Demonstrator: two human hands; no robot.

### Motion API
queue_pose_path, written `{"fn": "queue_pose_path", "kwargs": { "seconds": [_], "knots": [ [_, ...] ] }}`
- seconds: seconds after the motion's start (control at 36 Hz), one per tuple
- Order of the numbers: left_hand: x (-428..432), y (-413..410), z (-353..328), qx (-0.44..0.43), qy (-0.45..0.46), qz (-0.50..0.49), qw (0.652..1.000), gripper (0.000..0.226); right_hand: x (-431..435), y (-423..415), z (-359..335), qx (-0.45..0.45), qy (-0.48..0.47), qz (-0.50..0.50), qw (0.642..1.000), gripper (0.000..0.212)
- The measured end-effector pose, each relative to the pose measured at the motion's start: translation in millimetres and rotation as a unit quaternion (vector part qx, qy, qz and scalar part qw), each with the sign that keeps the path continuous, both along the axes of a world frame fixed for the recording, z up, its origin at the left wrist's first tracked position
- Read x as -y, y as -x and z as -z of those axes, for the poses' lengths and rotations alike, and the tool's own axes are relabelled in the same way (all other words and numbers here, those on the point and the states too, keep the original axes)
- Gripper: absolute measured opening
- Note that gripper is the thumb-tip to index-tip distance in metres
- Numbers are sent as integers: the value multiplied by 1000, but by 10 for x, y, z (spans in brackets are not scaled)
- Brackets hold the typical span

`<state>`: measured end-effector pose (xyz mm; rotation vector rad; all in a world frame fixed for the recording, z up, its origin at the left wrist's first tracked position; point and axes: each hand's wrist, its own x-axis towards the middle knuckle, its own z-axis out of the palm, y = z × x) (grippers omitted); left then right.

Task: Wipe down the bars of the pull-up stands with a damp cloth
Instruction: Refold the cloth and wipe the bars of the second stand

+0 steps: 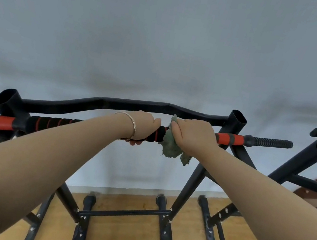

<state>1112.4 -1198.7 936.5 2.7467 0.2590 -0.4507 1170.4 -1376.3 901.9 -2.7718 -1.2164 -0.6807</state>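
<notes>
Left hand point(145, 127) curled round padded bar point(54, 123); right hand point(192, 135) grips green cloth point(170, 146) bunched against bar.

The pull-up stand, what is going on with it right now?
A person is wiping the padded bar of a black pull-up stand. The right hand holds a green cloth wrapped over the bar near its middle. The left hand grips the bar just beside the cloth. A second stand shows at the right edge.
</notes>
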Motion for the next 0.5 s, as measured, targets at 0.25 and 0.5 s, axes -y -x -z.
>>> {"fn": "queue_pose_path", "kwargs": {
  "seconds": [0.25,0.5],
  "knots": [
    [46,318,207,192,-320,174,911,11,-201,-253,-355,-410,52,79,907,37],
    [-61,153,-41,110,-205,126,964,6,-118,-82,-265,-227,-16,5,974,44]
  ]
}}
